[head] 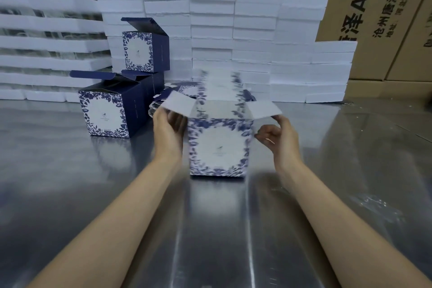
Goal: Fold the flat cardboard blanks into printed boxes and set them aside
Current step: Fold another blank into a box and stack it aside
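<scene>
A blue-and-white floral printed box (219, 147) stands upright on the metal table (70, 182), its top open with white side flaps spread out and the rear lid flap up, blurred by motion. My left hand (167, 126) holds the box's left side under the left flap. My right hand (278, 133) pinches the tip of the right flap, fingers curled. Two folded boxes stand at the left with lids open: one on the table (107, 112) and one stacked higher behind it (145, 51). A pile of flat blanks (184, 90) lies behind the held box, mostly hidden.
White foam trays are stacked in a wall (233, 37) across the back, with more at the far left (46, 42). Large brown shipping cartons (374, 18) stand behind them. The shiny table surface stretches toward me.
</scene>
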Demonstrator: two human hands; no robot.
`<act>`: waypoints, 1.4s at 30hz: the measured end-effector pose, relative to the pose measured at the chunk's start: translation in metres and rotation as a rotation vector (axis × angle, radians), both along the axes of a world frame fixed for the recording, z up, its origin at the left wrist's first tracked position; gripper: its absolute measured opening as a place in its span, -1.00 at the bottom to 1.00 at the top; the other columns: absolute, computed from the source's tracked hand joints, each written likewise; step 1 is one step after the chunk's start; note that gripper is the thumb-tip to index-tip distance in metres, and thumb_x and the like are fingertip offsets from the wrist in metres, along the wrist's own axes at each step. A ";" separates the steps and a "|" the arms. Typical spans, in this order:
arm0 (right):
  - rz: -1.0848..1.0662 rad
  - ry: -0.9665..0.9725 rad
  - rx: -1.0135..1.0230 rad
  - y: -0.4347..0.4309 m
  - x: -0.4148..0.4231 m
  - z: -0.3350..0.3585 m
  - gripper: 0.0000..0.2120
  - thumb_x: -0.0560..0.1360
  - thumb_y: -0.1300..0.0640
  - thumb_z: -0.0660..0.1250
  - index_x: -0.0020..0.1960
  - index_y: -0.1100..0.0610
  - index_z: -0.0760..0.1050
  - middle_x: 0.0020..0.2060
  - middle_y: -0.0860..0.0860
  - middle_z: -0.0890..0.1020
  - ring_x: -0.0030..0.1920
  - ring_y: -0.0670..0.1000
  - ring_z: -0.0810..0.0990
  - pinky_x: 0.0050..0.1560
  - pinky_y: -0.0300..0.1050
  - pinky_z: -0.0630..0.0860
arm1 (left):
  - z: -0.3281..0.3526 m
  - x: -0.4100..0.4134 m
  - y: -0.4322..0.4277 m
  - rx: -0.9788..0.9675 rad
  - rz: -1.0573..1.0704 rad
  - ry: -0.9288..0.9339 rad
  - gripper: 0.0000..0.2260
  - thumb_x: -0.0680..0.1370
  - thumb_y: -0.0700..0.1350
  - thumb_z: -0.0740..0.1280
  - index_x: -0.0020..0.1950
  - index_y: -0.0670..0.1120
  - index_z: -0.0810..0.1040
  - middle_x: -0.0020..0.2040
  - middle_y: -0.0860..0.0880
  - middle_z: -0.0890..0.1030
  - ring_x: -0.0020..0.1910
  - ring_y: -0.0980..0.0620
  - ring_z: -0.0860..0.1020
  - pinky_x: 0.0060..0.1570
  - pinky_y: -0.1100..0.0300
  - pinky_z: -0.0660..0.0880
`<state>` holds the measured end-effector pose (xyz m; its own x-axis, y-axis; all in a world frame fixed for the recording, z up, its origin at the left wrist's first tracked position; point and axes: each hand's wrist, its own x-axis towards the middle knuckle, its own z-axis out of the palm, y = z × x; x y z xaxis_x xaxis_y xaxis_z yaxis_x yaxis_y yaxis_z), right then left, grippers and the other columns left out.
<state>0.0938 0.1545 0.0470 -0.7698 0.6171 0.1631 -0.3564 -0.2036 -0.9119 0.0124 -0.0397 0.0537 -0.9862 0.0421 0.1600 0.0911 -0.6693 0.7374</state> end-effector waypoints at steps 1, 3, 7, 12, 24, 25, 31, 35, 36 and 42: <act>0.001 0.008 0.061 0.000 0.000 0.000 -0.79 0.59 0.14 0.13 0.08 0.17 0.50 -0.38 0.06 0.59 -0.38 0.00 0.53 -0.07 -0.07 0.55 | -0.001 0.001 -0.002 -0.026 -0.039 0.007 -0.73 0.68 0.00 0.09 0.10 -0.08 0.54 -0.09 0.03 0.68 -0.08 0.06 0.63 -0.21 0.24 0.57; 0.031 0.028 0.218 -0.004 0.001 0.000 -0.75 0.62 0.16 0.11 0.13 0.21 0.52 -0.24 0.09 0.61 -0.25 0.02 0.58 0.02 -0.04 0.56 | -0.001 0.004 -0.001 -0.069 -0.136 0.076 -0.59 0.68 0.10 0.04 -0.01 0.05 0.67 -0.10 0.09 0.71 -0.11 0.10 0.68 -0.28 0.26 0.58; 0.117 0.110 0.409 -0.021 0.005 0.003 -0.78 0.64 0.16 0.16 0.27 0.08 0.42 0.00 -0.09 0.62 -0.09 -0.20 0.64 -0.08 -0.29 0.57 | -0.001 0.011 0.004 -0.303 -0.160 0.179 -0.56 0.67 0.16 -0.01 0.23 0.07 0.61 0.20 0.09 0.63 0.19 0.15 0.58 0.22 0.12 0.50; 0.120 0.090 0.593 -0.024 0.008 0.000 -0.49 0.54 -0.13 0.06 0.49 -0.16 0.16 0.42 -0.22 0.33 0.44 -0.16 0.30 0.44 -0.01 0.31 | -0.013 0.019 0.001 -0.783 -0.003 0.639 -0.55 0.62 0.13 0.16 0.51 0.21 0.17 0.45 0.40 0.24 0.42 0.41 0.21 0.39 0.41 0.20; -0.026 0.061 0.773 -0.014 -0.003 0.001 -0.60 0.49 -0.30 -0.07 -0.16 -0.12 0.46 0.11 -0.33 0.47 0.04 -0.26 0.48 0.09 -0.03 0.40 | -0.008 0.012 -0.004 -1.116 0.345 0.898 -0.55 0.62 0.19 -0.13 -0.04 -0.05 0.42 0.06 0.06 0.45 -0.04 -0.07 0.48 -0.12 -0.12 0.48; -0.033 0.050 0.769 -0.013 -0.004 0.001 -0.60 0.49 -0.30 -0.06 -0.18 -0.12 0.45 0.09 -0.35 0.47 -0.01 -0.25 0.48 0.06 0.03 0.41 | -0.009 0.012 -0.002 -1.097 0.327 0.897 -0.53 0.62 0.19 -0.13 -0.07 -0.10 0.41 0.00 0.01 0.44 -0.10 -0.09 0.47 -0.13 -0.11 0.47; 0.038 0.134 0.630 -0.021 -0.004 0.000 -0.71 0.52 -0.09 0.06 -0.22 -0.03 0.48 0.13 -0.19 0.48 0.14 -0.27 0.46 0.09 -0.33 0.34 | 0.001 0.018 0.006 -0.648 0.155 0.636 -0.70 0.56 -0.07 0.13 -0.30 -0.10 0.54 -0.13 -0.01 0.48 -0.13 0.16 0.48 -0.05 0.32 0.35; 0.163 0.216 0.516 -0.026 -0.002 0.008 -0.84 0.38 0.15 0.11 -0.25 0.10 0.46 0.17 -0.04 0.49 0.33 -0.06 0.39 0.26 -0.26 0.29 | 0.002 0.022 0.002 -0.539 0.034 0.482 -0.69 0.42 -0.09 0.23 0.15 0.02 0.55 0.26 0.00 0.40 0.20 0.31 0.40 0.16 0.39 0.31; 0.199 0.223 0.498 -0.027 -0.002 0.009 -0.84 0.36 0.15 0.11 -0.25 0.12 0.46 0.17 -0.02 0.50 0.33 -0.02 0.40 0.30 -0.15 0.26 | 0.002 0.021 0.003 -0.489 -0.029 0.412 -0.53 0.39 -0.07 0.23 0.31 0.05 0.44 0.38 0.02 0.36 0.33 0.25 0.34 0.26 0.33 0.30; 0.232 0.213 0.529 -0.032 0.004 0.009 -0.79 0.44 0.11 0.14 -0.16 0.12 0.54 0.09 0.01 0.53 0.19 -0.07 0.47 0.28 -0.18 0.31 | 0.001 0.018 0.000 -0.264 -0.243 0.249 -0.36 0.33 -0.12 0.22 0.42 0.17 0.29 0.46 -0.03 0.36 0.40 -0.05 0.41 0.38 -0.03 0.35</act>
